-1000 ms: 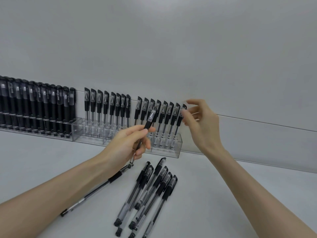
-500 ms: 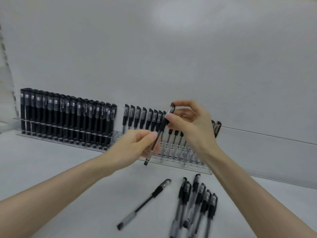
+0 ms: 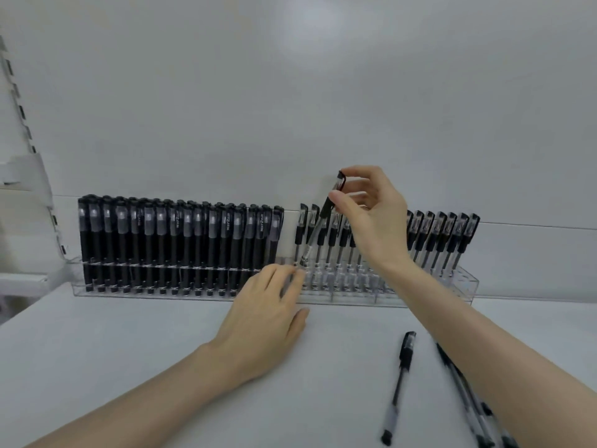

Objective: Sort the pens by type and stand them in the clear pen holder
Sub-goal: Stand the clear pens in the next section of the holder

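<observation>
Thumb and forefinger of the right hand pinch the cap of one held pen. It is clear-barrelled and tilted, cap toward the upper right, tip down-left. The tip lies at the top edge of the clear pen holder, just beside the fingertips of the left hand; whether it has entered a slot cannot be told. The left hand lies palm down over the table, fingers straight, gripping nothing, its blurred fingertips at the holder's front wall.

Holder: one long tray along the table's back edge, against the wall.
- Left section: black-barrelled pens, about sixteen across, upright and packed touching. Any row behind cannot be counted.
- After a narrow gap: standing clear pens, at least five visible left of the right hand and seven right of it. Others are hidden behind the hand.

Table, lower right of the frame: one lone pen lies apart, cap toward the holder. Near it is a blurred pen bunch, partly under the right forearm, number unreadable.

Open room: bare table left of the left forearm and between the two forearms. The holder's right end extends beyond its last pen.

Upper left of the frame: one slotted shelf rail.
</observation>
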Tool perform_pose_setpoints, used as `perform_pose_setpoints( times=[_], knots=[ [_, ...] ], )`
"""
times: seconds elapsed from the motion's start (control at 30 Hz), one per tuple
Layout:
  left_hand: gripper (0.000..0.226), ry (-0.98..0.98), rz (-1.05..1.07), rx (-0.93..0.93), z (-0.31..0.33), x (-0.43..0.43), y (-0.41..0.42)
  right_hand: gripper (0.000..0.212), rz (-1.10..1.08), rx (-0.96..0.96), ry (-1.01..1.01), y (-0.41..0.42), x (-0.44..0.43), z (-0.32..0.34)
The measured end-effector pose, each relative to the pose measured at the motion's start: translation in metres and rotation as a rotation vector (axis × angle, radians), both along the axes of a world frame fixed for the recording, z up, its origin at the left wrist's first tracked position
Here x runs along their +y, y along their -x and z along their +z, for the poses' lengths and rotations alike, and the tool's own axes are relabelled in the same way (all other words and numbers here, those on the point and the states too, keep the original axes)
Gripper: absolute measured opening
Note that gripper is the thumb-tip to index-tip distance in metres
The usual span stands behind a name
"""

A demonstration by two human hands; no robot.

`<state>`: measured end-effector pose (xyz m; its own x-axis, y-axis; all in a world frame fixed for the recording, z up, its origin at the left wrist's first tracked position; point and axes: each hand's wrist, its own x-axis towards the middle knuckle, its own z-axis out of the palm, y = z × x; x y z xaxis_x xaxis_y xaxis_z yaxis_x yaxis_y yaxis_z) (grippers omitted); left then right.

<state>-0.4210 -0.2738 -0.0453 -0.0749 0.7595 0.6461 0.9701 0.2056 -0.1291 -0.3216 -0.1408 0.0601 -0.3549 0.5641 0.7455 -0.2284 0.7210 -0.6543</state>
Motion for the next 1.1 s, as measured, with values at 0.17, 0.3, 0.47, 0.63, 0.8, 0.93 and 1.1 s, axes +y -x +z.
perform_pose_setpoints(
  times=[0.17, 0.3, 0.47, 0.63, 0.8, 0.93, 1.1],
  knots=[
    [0.051, -0.009, -0.001, -0.045, 0.001, 0.002, 0.000, 0.024, -0.009, -0.024, -0.022, 0.012, -0.002, -0.006],
    [0.049, -0.027, 0.021, -0.066, 0.004, 0.004, -0.002, 0.024, -0.015, -0.058, -0.046, 0.018, -0.001, -0.007],
    [0.049, 0.013, 0.039, -0.066, -0.002, 0.003, 0.003, 0.023, -0.011, -0.176, -0.084, 0.024, 0.002, -0.014],
    [0.049, 0.017, 0.032, -0.061, 0.000, 0.003, 0.007, 0.023, -0.029, -0.289, -0.134, 0.023, 0.006, -0.017],
    [0.050, 0.037, 0.020, -0.047, 0.004, 0.002, 0.012, 0.023, -0.015, -0.357, -0.143, 0.024, 0.006, -0.008],
    [0.051, 0.059, -0.007, -0.050, 0.006, 0.000, 0.014, 0.022, -0.039, -0.373, -0.157, 0.024, 0.002, -0.009],
    [0.050, 0.066, -0.009, -0.078, 0.007, -0.001, 0.013, 0.021, -0.054, -0.428, -0.210, 0.024, -0.001, -0.008]
  ],
)
